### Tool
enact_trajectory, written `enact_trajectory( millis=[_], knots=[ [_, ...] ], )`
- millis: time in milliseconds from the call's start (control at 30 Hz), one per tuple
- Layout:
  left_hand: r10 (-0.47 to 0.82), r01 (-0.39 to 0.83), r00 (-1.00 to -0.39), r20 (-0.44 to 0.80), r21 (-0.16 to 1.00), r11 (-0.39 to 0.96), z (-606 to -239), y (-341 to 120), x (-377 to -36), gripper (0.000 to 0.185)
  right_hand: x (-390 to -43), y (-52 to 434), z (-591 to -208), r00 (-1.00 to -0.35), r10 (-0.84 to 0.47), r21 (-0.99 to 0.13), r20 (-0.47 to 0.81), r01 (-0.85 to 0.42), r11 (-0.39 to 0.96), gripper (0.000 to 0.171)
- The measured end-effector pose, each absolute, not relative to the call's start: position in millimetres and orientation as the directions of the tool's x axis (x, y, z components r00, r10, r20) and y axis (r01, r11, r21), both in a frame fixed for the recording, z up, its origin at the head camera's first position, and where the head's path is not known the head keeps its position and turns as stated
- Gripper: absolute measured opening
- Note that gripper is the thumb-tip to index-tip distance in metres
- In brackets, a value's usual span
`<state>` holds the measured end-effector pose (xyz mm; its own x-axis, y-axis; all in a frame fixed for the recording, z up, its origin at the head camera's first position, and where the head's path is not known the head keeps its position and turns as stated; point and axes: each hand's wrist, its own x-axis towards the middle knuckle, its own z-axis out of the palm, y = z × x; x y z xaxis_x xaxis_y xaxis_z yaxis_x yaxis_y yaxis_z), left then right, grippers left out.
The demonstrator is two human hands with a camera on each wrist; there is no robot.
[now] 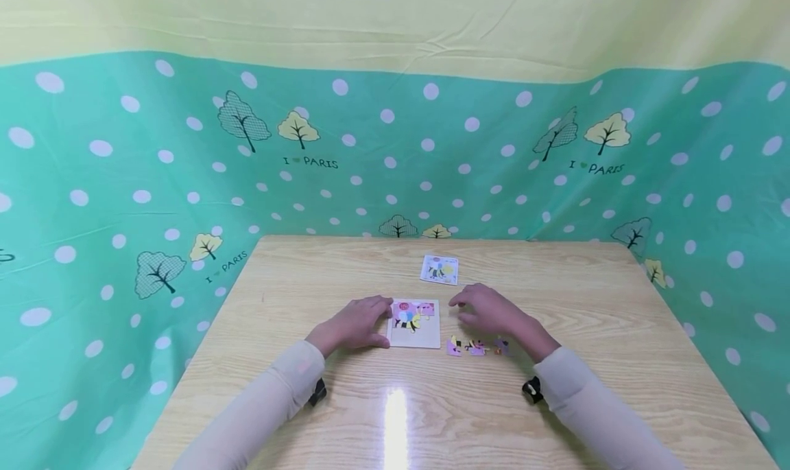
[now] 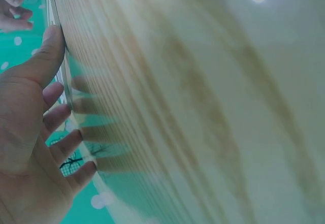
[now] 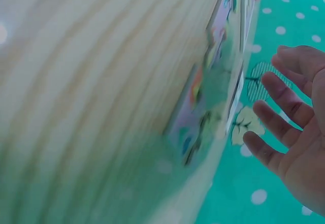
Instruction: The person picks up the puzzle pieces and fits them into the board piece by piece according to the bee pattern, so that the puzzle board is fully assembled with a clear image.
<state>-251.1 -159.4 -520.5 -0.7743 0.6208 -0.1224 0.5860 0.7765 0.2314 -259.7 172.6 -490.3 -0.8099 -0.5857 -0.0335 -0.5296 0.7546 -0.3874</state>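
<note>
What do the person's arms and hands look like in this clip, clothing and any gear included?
Both hands are bare: the left hand and right hand show no gloves, and no rings can be made out. Each arm wears a long, close-fitting, cream-coloured sleeve, the left sleeve and right sleeve, ending at the wrist. A small black clip-like piece sits at the left cuff, and another at the right.
</note>
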Motion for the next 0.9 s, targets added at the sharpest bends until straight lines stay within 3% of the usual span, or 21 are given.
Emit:
enact_trajectory(
  millis=[467,900],
  knots=[
    [0.609,0.574,-0.783,-0.127,0.229,0.786,-520.7,-159.5,-250.2,0.068,-249.8,220.8,-495.1,-0.862,-0.505,-0.382,-0.038,-0.455,0.805,0.030],
    [0.607,0.572,-0.785,-0.126,0.230,0.788,-522.2,-158.7,-250.3,0.066,-243.4,241.7,-502.8,-0.844,-0.535,-0.338,-0.042,-0.492,0.802,0.031]
  ],
)
